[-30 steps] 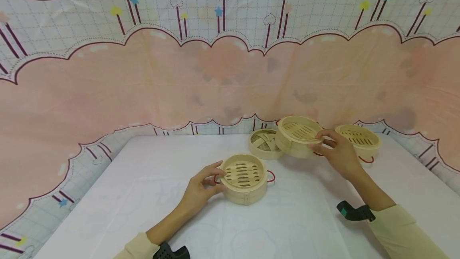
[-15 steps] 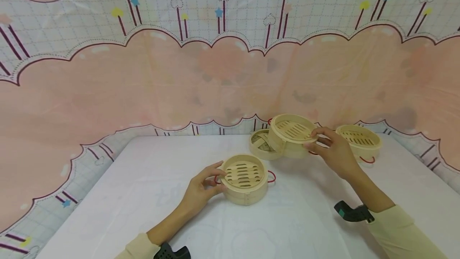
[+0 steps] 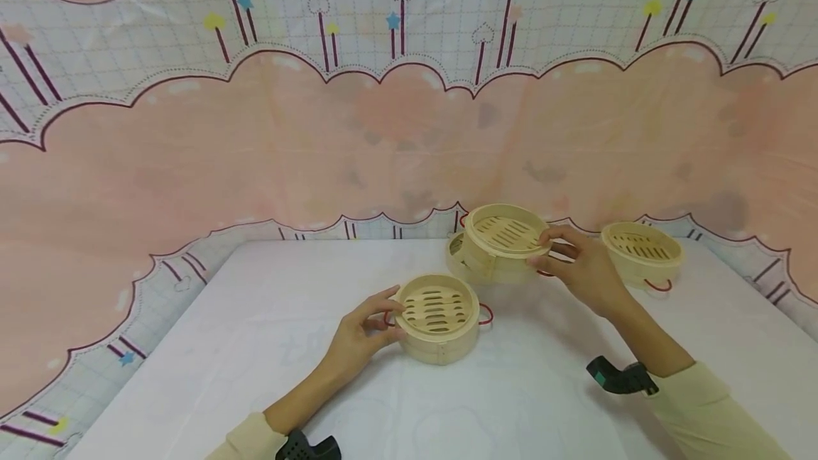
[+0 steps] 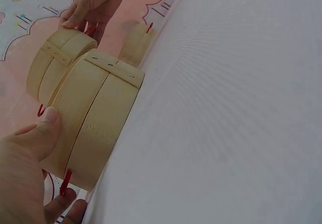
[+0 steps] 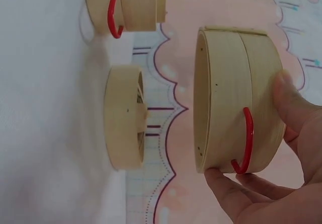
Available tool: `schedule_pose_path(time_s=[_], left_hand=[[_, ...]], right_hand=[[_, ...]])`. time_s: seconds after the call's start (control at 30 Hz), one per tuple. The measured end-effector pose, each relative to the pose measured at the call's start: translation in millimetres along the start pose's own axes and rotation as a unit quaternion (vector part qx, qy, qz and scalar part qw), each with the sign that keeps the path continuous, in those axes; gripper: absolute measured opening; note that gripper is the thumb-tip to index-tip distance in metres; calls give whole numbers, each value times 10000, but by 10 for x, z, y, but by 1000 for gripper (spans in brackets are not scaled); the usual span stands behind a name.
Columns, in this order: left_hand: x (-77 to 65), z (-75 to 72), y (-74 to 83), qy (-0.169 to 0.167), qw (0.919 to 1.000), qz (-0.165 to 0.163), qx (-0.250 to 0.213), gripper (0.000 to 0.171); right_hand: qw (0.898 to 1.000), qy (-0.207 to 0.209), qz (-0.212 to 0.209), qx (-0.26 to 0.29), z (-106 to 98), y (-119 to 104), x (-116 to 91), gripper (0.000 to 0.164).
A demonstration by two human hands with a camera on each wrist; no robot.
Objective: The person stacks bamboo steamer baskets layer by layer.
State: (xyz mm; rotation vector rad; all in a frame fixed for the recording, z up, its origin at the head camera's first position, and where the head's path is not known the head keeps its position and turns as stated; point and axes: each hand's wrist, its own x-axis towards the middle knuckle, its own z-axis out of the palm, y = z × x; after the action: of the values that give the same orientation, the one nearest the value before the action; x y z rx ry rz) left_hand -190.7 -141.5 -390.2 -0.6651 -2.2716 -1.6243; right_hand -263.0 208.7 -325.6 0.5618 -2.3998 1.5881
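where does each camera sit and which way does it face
Head: on the head, facing forward and down over the table; left hand, right hand and both forearms show.
Left wrist: on that wrist, facing the front steamer; both hands show.
Right wrist: on that wrist, facing the raised steamer; only the right hand shows.
Both wrist views share the raised steamer.

Bamboo steamer (image 3: 502, 244) aloft, second steamer (image 3: 439, 321) upright

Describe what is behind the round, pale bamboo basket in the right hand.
Head view: a shallow, pale, round bamboo lid shows its left part; the basket covers the rest.
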Motion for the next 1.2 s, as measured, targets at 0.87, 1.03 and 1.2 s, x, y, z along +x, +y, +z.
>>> schedule_pose_path(time_s=[0.87, 1.03, 1.2], left_hand=[[7, -20, 86, -114, 9999, -9, -39, 33], [2, -16, 90, -85, 10000, -31, 10, 34], [6, -24, 105, -45, 9999, -85, 52, 39]], right_hand=[[9950, -704, -39, 712, 339, -235, 124, 28], [9943, -803, 34, 698, 387, -244, 110, 28], [9933, -916, 33, 702, 416, -249, 76, 28]])
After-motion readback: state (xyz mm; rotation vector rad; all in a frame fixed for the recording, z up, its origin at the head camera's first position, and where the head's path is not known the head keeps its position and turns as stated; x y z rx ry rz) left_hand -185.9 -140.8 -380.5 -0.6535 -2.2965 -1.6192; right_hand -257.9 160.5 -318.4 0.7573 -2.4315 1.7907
